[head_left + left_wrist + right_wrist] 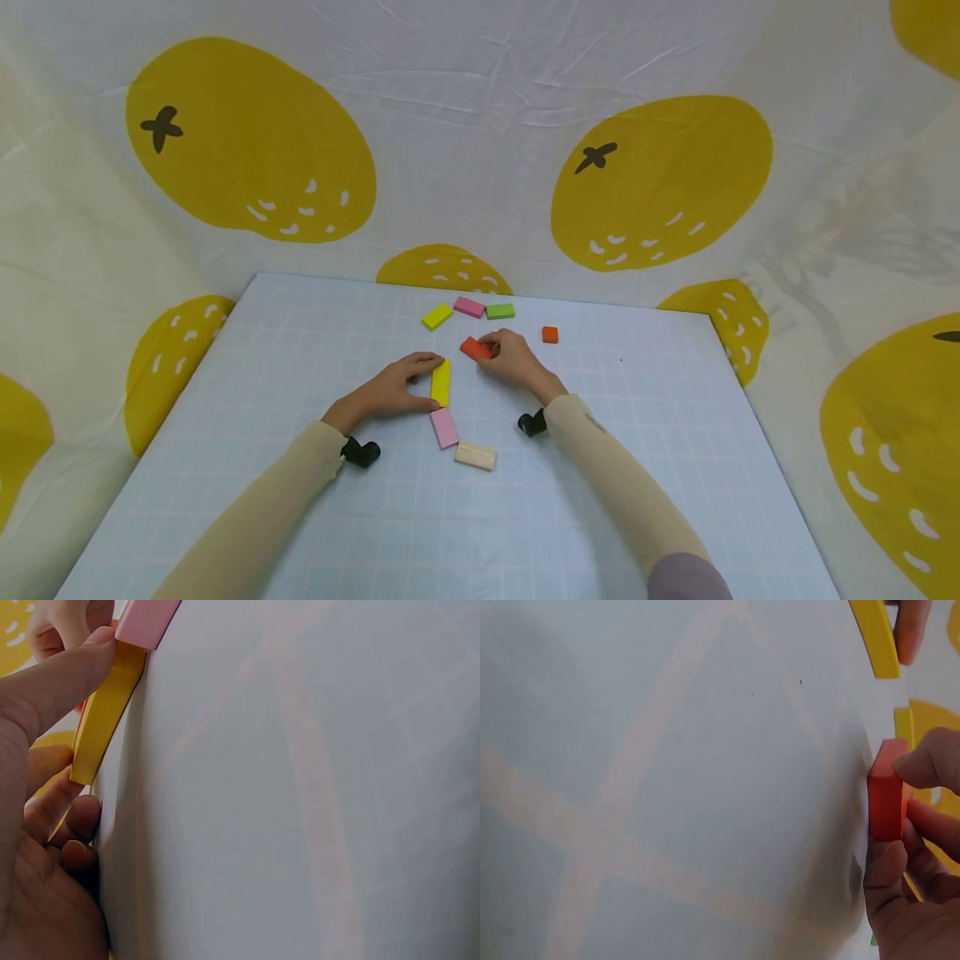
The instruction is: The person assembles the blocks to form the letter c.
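Note:
The left hand (392,388) holds a yellow block (440,383) by its two ends, thumb at the near end and fingertips at the far end; in the left wrist view the yellow block (112,709) meets a pink block (148,621). That light pink block (444,428) lies just below it in the head view, with a plain wooden block (476,456) at its lower right. The right hand (514,360) pinches a red block (476,348) up and right of the yellow one. In the right wrist view, thumb and fingers grip the red block (886,796).
Behind the hands lie a second yellow block (437,316), a darker pink block (469,307) and a green block (500,312). A small orange-red block (551,334) lies right of the right hand. Patterned cloth hangs behind the table (300,308).

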### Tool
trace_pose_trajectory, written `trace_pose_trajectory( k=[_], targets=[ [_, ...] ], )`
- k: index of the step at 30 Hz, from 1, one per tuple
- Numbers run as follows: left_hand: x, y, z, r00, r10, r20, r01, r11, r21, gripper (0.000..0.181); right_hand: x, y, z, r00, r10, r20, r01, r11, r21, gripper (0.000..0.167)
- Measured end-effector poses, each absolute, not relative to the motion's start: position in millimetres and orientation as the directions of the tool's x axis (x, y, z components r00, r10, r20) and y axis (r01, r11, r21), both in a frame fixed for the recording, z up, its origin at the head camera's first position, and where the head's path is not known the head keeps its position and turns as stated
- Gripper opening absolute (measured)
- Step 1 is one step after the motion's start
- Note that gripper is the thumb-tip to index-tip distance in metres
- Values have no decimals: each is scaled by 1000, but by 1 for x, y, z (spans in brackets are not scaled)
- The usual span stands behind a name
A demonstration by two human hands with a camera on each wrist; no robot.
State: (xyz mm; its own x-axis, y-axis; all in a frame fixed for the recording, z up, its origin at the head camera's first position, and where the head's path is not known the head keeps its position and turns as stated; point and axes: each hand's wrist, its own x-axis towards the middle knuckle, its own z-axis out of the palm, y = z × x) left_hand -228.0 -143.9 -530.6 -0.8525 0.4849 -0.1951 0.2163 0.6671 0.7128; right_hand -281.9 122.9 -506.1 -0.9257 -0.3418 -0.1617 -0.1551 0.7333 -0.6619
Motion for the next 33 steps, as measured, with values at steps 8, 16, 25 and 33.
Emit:
trace_pose_trajectory(
  k=[8,16,25,33],
  targets=[
    [-227,-144,-531,-853,486,-187,229,673,703,85,-271,130,-505,-901,-396,-175,-202,742,-639,41],
    [-228,-144,-532,-858,476,-192,224,684,694,86,-259,135,-501,-858,-482,-178,-282,732,-621,41],
    [-229,-144,-533,-858,479,-183,224,672,706,87,-252,133,-504,-861,-489,-139,-310,722,-618,41],
    [-229,-145,-532,-858,498,-124,277,652,706,85,-257,126,-503,-862,-490,-130,-333,740,-584,36]
  ],
)
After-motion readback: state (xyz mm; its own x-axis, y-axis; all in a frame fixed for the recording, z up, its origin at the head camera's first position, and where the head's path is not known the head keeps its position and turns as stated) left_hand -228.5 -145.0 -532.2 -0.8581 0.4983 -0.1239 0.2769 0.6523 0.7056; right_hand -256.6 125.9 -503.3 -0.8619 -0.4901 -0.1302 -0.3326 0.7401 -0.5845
